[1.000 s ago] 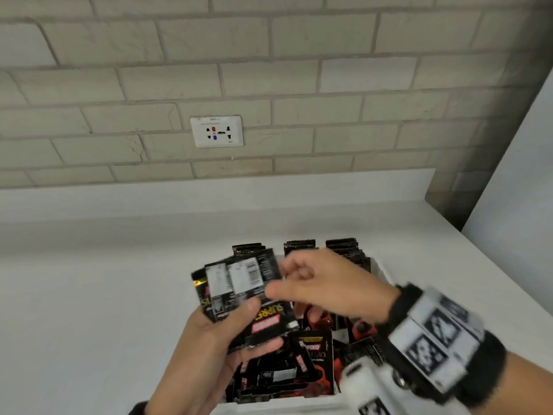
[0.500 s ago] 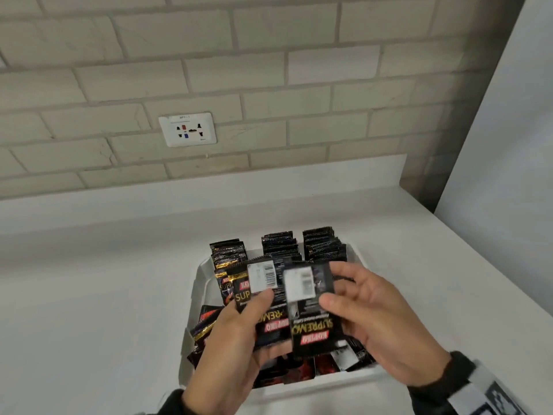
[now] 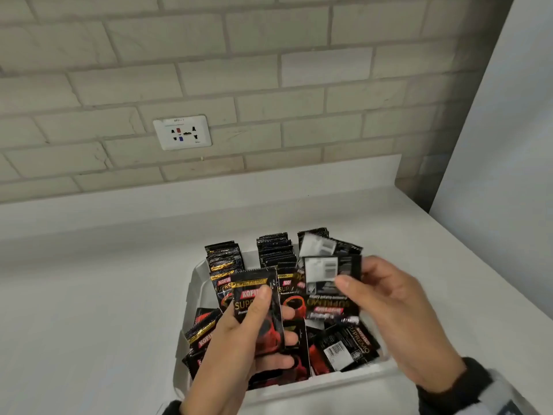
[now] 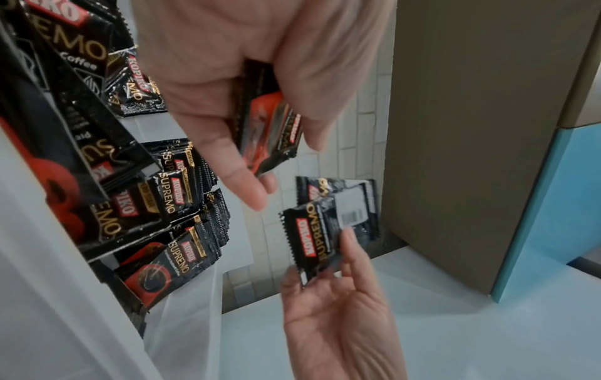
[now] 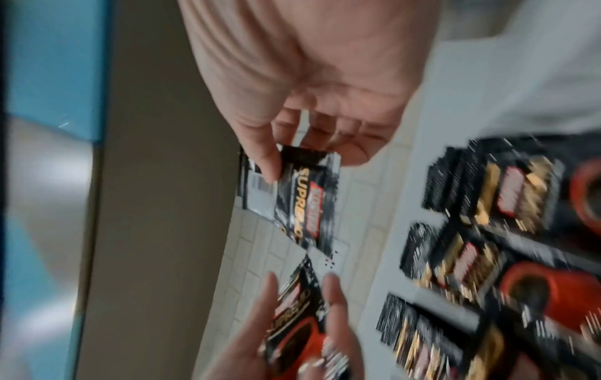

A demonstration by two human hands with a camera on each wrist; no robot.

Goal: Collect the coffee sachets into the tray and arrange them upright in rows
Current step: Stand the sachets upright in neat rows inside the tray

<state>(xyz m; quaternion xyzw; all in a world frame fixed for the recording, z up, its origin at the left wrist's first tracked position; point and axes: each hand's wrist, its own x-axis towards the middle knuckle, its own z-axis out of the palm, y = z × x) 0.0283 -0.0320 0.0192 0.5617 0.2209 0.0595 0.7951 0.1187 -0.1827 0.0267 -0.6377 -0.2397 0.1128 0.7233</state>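
Observation:
A white tray on the counter holds black Kopiko Supremo coffee sachets. Three upright rows stand at its far end, and loose sachets lie jumbled at the near end. Above the tray's left half, my left hand grips one sachet upright with its front facing me, thumb across it. My right hand pinches two fanned sachets upside down, barcode side up, over the right half. The left wrist view shows the left hand's sachet and the right hand's pair.
The white counter runs to a brick wall with a socket plate. A tall pale panel stands to the right, and the counter edge runs beside my right hand.
The hands held the sachets close together half a second ago. They have drawn apart: the right carried its sachets rightward, and the left now shows its sachet front side up.

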